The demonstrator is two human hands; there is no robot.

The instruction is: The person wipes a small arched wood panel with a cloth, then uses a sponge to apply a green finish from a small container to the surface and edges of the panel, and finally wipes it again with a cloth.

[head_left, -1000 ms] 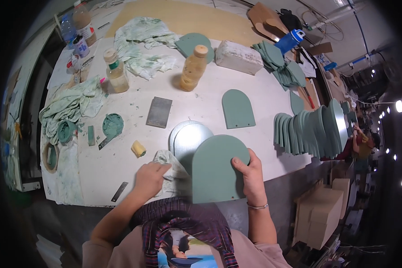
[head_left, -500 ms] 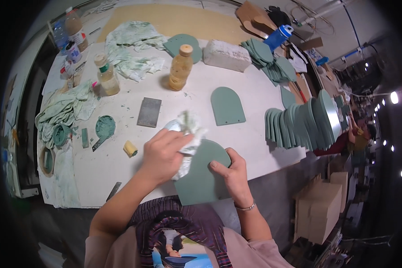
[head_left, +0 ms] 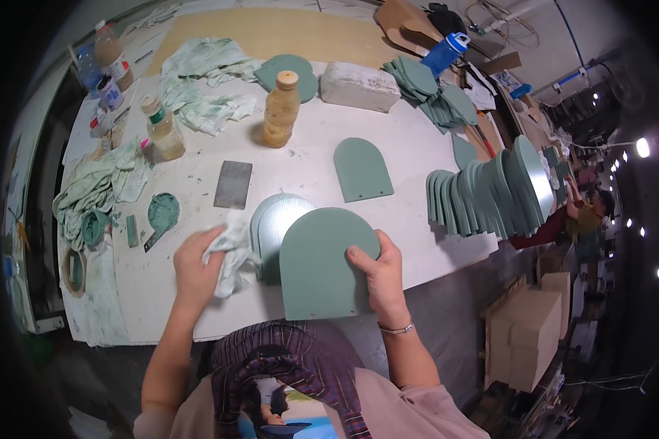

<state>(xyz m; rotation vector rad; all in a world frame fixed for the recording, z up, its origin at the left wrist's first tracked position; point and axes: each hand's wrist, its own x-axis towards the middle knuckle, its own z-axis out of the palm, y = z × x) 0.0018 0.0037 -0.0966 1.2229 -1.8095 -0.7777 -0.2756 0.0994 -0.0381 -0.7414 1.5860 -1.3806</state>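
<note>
My right hand (head_left: 384, 278) grips the right edge of a green arch-topped panel (head_left: 322, 267), its thumb on the front face. The panel is tilted up over the table's near edge. Behind it, other green panels (head_left: 265, 227) lie on the table, partly hidden, one catching a bright reflection. To the left, my left hand (head_left: 198, 267) is closed on a crumpled white rag (head_left: 234, 256) with greenish stains, just clear of the panel. Farther off lie a single green arched panel (head_left: 362, 170) with small holes along its straight edge and a dark grey rectangular pad (head_left: 233, 184).
A row of green panels (head_left: 483, 197) stands at the right. Toward the back are a yellowish bottle (head_left: 280, 113), a white block (head_left: 359, 86) and stained cloths (head_left: 205, 80). On the left sit a round dish of green paste (head_left: 163, 211) and another bottle (head_left: 165, 134).
My left hand has drawn the rag off the panel and moved left and down. The held panel now stands more upright, shifted slightly left, and the panels behind it show. The yellow piece is hidden.
</note>
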